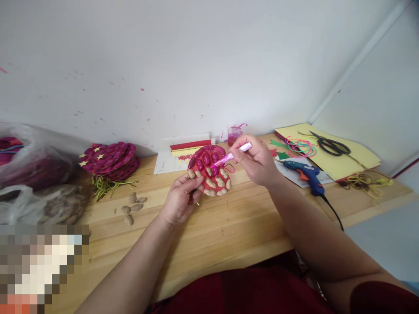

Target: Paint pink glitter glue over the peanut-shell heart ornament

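Observation:
My left hand [181,197] is closed on the lower left edge of a round red disc [209,172] covered with glued-on peanuts. Peanuts on its upper part are painted magenta; those on the lower part keep their bare tan shells. In my right hand [257,161] is a slim paintbrush [240,151], its white handle smeared with pink, pinched between thumb and fingers. The brush's tip points down-left and meets the peanuts near the disc's middle. A pink cord loop sticks out at the disc's right edge.
Painted peanut discs [113,159] are stacked at left beside plastic bags [42,165]. Loose peanuts [132,209] lie before them. A paint cup [235,134] stands by the wall. To the right are a glue gun [304,174], scissors [330,146], cords [301,147] and yellow paper [355,155].

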